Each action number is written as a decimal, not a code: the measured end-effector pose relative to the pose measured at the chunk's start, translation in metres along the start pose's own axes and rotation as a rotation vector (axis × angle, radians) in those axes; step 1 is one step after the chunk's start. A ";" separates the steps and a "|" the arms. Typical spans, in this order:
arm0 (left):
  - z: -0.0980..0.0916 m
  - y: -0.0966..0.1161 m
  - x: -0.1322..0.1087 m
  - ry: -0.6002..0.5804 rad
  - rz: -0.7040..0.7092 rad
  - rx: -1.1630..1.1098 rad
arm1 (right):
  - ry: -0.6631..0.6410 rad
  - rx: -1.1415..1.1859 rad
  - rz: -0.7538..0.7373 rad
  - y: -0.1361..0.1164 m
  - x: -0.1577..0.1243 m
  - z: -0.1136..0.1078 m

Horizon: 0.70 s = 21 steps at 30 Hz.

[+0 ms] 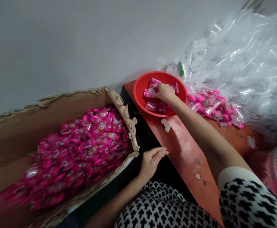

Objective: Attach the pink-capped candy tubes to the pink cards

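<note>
My right hand (165,92) reaches into a red plastic bowl (138,95), its fingers curled down onto the small pink-labelled bottles (150,105) inside. The fingertips close around one of these, partly hidden by the hand. My left hand (150,162) hovers in front of the bench, between the cardboard box (135,139) and the bowl. Its fingers are stretched out with the thumb just below them, and nothing shows between them. Many pink-labelled bottles (88,152) lie heaped in the box.
The bowl stands on a reddish bench (176,142) against a grey wall. Right of it lie pink-capped clear bottles of pink beads (214,104) and a big pile of clear plastic sleeves (242,63). A tub of pink beads (274,171) stands at far right; a whitish scrap (166,125) lies before the bowl.
</note>
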<state>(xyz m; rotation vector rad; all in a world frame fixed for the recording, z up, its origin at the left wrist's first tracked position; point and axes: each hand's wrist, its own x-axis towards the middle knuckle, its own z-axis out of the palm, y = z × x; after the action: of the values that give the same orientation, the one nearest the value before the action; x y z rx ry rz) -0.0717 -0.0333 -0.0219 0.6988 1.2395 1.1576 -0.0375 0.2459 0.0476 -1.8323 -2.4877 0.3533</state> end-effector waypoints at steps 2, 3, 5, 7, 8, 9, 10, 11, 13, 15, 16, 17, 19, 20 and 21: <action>-0.002 0.000 0.003 -0.004 0.000 0.009 | -0.023 0.007 0.016 0.000 0.005 0.000; -0.003 0.000 0.004 -0.006 0.000 0.009 | -0.027 0.003 0.024 -0.001 0.007 0.000; -0.005 0.000 0.005 -0.012 -0.002 0.004 | -0.032 -0.006 0.051 -0.001 0.010 0.001; -0.005 0.001 0.005 -0.020 -0.008 -0.004 | -0.035 0.001 0.081 -0.003 0.012 0.002; -0.005 0.001 0.005 -0.024 -0.011 -0.009 | -0.035 0.011 0.093 -0.003 0.013 0.002; -0.005 0.001 0.004 -0.025 -0.013 -0.013 | -0.035 0.023 0.102 -0.004 0.014 0.003; -0.005 0.001 0.003 -0.023 -0.017 -0.018 | -0.033 0.037 0.111 -0.004 0.015 0.003; -0.005 0.001 0.002 -0.019 -0.019 -0.023 | -0.026 0.052 0.118 -0.004 0.015 0.004; -0.006 0.001 0.000 -0.007 -0.026 -0.035 | -0.006 0.082 0.124 -0.004 0.016 0.004; -0.006 0.003 -0.001 0.005 -0.032 -0.050 | 0.009 0.142 0.113 -0.001 0.016 0.005; -0.007 0.004 -0.002 0.013 -0.031 -0.055 | 0.021 0.194 0.097 0.002 0.015 0.004; -0.008 0.006 -0.002 0.024 -0.028 -0.062 | 0.037 0.262 0.074 0.005 0.013 0.003; -0.009 0.010 0.000 0.055 -0.018 -0.096 | 0.082 0.448 0.021 0.013 0.005 -0.002; -0.009 0.013 0.003 0.075 -0.007 -0.128 | 0.097 0.560 -0.003 0.017 -0.003 -0.007; -0.008 0.016 0.006 0.093 0.010 -0.171 | 0.099 0.676 -0.024 0.021 -0.012 -0.012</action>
<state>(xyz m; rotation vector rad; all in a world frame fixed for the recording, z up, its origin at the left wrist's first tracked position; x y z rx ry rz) -0.0844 -0.0242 -0.0113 0.5291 1.1990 1.2998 -0.0126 0.2423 0.0564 -1.4860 -1.9655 0.9346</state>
